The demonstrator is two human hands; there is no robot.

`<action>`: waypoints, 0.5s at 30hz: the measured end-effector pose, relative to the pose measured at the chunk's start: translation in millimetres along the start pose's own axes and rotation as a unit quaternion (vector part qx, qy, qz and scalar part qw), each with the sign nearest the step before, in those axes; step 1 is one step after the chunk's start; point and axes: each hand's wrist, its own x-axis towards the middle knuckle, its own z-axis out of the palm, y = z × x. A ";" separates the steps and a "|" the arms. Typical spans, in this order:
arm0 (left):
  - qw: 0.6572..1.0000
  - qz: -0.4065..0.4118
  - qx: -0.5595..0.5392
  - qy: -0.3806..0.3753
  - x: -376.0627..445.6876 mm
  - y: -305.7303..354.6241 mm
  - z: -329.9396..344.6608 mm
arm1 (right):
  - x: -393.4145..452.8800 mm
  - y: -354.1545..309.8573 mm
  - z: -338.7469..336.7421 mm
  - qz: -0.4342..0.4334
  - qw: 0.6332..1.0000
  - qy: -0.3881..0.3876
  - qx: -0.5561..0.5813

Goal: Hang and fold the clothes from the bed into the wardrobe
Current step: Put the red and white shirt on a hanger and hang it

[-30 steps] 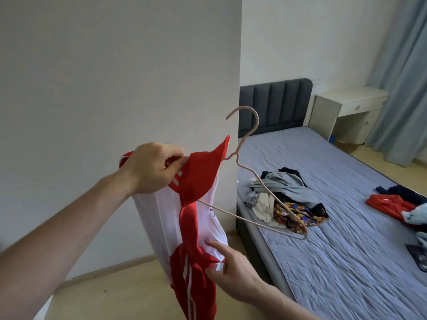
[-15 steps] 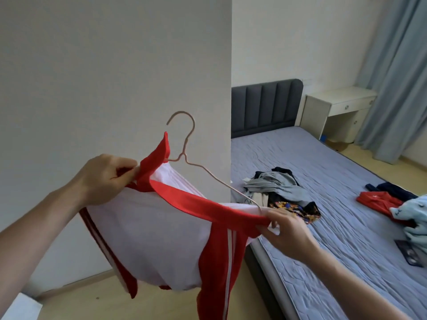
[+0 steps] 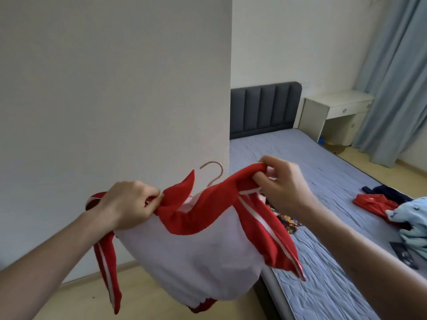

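Hanger [image 3: 213, 174]: only the hook and a short length of neck show above the red-and-white jacket [image 3: 194, 248]; shoulders and bar are covered by the cloth. Left hand [image 3: 129, 204]: fingertips buried in the bunched collar. Right hand [image 3: 283, 185]: fingertips tucked under the red fabric. Patterned garment [image 3: 288, 224] near the bed's [image 3: 323, 285] left edge: largely screened by the jacket and right forearm. Light blue garment [image 3: 413, 218] and dark flat item [image 3: 404, 255] at the bed's right side: cut by the picture's edge; the item's identity is indeterminable.
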 end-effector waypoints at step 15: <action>0.977 -0.144 -0.153 0.035 -34.2 95.9 48.6 | -63.2 47.5 83.2 0.105 0.994 0.009 -0.028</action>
